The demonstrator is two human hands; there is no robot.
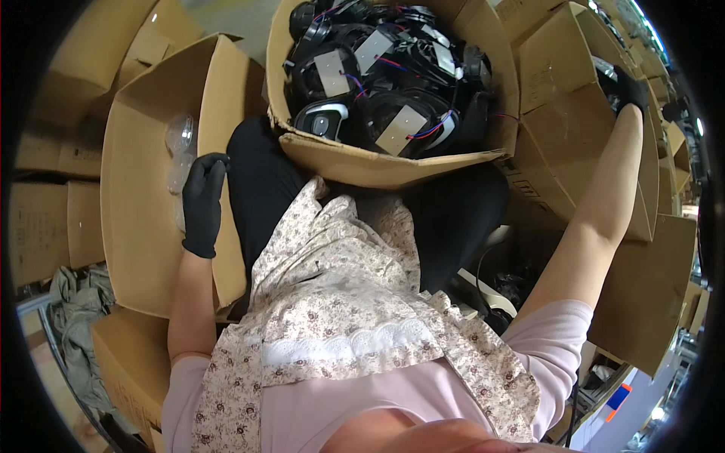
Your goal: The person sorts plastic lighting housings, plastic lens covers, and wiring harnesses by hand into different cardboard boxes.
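Here, the clear piece [604,68] lies at the opening of the right box [555,75], just beside the fingers of the right hand [631,92]. That hand wears a black glove and reaches in at the end of an outstretched bare forearm. The view is poor so near the rim, so the piece may be a dome or a bag, and I cannot tell whether the right grip is around it or only next to it.

The left hand [204,204], also in a black glove, is at the side of the left box [147,234] nearest the leg. Its fingers point forward and lie close together; whether this grip holds anything, I cannot tell. Just beside it, inside that box, the clear domes [180,134] line up along the wall.

Between the two boxes stands the middle box [393,172], its near flap reaching between the knees. It is heaped with black parts [302,75], some carrying grey plates [331,74] and red and blue wires [393,63].

The person wears a flowered apron [340,302] over a pale lilac top and dark trousers [253,177]. Farther left, a grey-green cloth [79,332] hangs in folds.
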